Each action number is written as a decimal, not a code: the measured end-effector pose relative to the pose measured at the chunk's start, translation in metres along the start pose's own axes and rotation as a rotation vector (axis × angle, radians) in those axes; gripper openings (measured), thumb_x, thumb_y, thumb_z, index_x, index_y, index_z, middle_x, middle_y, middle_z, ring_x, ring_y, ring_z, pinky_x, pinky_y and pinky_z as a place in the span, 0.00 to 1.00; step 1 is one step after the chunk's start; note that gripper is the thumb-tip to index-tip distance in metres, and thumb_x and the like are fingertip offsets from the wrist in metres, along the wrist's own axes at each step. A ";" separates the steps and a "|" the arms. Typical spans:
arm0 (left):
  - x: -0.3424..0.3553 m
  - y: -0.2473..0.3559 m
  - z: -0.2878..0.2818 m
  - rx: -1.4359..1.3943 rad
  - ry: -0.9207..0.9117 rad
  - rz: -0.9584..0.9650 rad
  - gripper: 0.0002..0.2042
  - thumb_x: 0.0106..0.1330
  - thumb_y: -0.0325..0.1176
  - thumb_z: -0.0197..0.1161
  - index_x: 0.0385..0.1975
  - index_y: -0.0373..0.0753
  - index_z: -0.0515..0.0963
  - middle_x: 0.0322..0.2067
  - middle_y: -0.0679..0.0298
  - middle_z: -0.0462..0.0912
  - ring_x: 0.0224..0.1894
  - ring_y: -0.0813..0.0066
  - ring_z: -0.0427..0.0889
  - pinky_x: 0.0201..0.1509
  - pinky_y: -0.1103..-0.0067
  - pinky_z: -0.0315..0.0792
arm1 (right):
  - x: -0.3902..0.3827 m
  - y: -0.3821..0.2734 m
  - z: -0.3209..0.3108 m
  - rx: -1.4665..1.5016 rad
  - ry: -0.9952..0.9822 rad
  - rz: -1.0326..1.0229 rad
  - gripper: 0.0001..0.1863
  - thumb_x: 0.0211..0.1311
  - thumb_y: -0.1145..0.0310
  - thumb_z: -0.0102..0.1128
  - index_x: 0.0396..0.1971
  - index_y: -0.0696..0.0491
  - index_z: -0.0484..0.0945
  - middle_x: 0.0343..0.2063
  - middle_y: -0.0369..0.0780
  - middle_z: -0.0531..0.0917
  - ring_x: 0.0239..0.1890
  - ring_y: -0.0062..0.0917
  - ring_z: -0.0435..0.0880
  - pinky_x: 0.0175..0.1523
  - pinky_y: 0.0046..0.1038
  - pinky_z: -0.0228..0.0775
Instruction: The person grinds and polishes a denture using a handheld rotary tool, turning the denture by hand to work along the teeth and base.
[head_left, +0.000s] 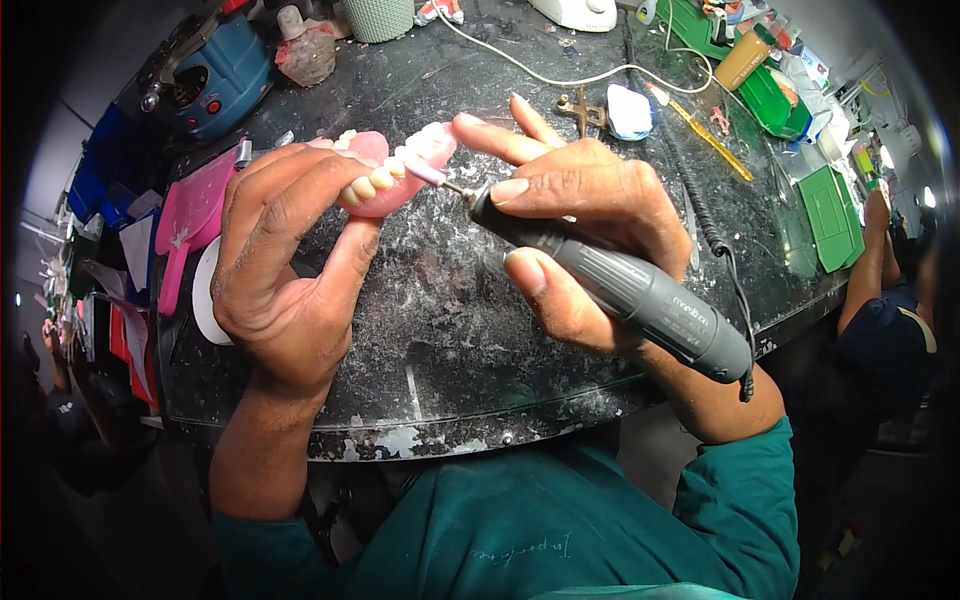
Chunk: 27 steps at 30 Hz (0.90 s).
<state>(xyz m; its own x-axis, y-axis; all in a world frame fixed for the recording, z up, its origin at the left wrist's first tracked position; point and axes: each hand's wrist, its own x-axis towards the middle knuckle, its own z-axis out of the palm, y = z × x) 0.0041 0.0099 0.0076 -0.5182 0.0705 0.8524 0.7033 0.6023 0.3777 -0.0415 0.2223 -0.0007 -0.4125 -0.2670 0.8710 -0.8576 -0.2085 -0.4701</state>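
Observation:
Between the thumb and fingers of my left hand [290, 230] is a pink denture [385, 202] with a row of cream-coloured teeth, held above the worktable. My right hand [590, 220] grips a black rotary handpiece [640, 290] much like a pen, its body slanting down to the right. A pale pinkish grinding bit [425, 170] sticks out of its nose and lies at the denture, by the teeth; whether it touches cannot be made out. The right index and middle fingers reach forward past the tool, close to the denture's far end. A coiled black cord [712, 235] runs beside the handpiece.
The dark, dust-covered worktable [430, 370] curves around me. At left are a pink dustpan [190, 225] and a blue machine [215, 85]. Farther back stand a grey-green cup [378, 18] and a white cable [570, 80]. A yellow-handled tool [715, 142] and green trays [830, 220] lie right, near another person [885, 330].

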 end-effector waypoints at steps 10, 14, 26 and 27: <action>0.000 0.001 -0.004 0.004 -0.077 0.027 0.16 0.51 0.15 0.65 0.43 0.30 0.79 0.44 0.57 0.79 0.50 0.66 0.77 0.59 0.71 0.68 | 0.001 0.001 -0.004 0.002 -0.015 -0.009 0.17 0.46 0.77 0.67 0.40 0.56 0.79 0.35 0.40 0.85 0.53 0.41 0.81 0.67 0.60 0.49; -0.001 0.002 -0.001 0.010 -0.005 -0.014 0.19 0.43 0.14 0.67 0.39 0.34 0.81 0.38 0.60 0.82 0.46 0.65 0.79 0.56 0.69 0.70 | 0.001 0.001 -0.009 -0.063 -0.198 -0.036 0.16 0.59 0.72 0.62 0.45 0.59 0.69 0.36 0.47 0.79 0.56 0.54 0.76 0.68 0.60 0.46; 0.000 0.004 -0.001 -0.027 -0.013 -0.024 0.20 0.43 0.15 0.68 0.40 0.34 0.81 0.39 0.59 0.83 0.45 0.66 0.79 0.57 0.69 0.70 | 0.002 0.001 -0.015 -0.005 -0.219 0.000 0.17 0.60 0.68 0.62 0.45 0.56 0.68 0.38 0.46 0.79 0.58 0.55 0.74 0.69 0.61 0.43; 0.000 0.004 -0.001 -0.027 -0.013 -0.024 0.20 0.43 0.15 0.68 0.40 0.34 0.81 0.39 0.59 0.83 0.45 0.66 0.79 0.57 0.69 0.70 | 0.002 0.000 -0.015 -0.015 -0.215 0.004 0.17 0.60 0.67 0.62 0.46 0.55 0.68 0.38 0.46 0.79 0.58 0.55 0.74 0.69 0.61 0.42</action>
<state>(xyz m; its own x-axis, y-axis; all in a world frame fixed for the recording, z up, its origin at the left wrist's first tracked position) 0.0067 0.0115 0.0096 -0.5414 0.0669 0.8381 0.7031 0.5826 0.4077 -0.0471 0.2355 0.0031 -0.3424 -0.4629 0.8177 -0.8614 -0.1930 -0.4699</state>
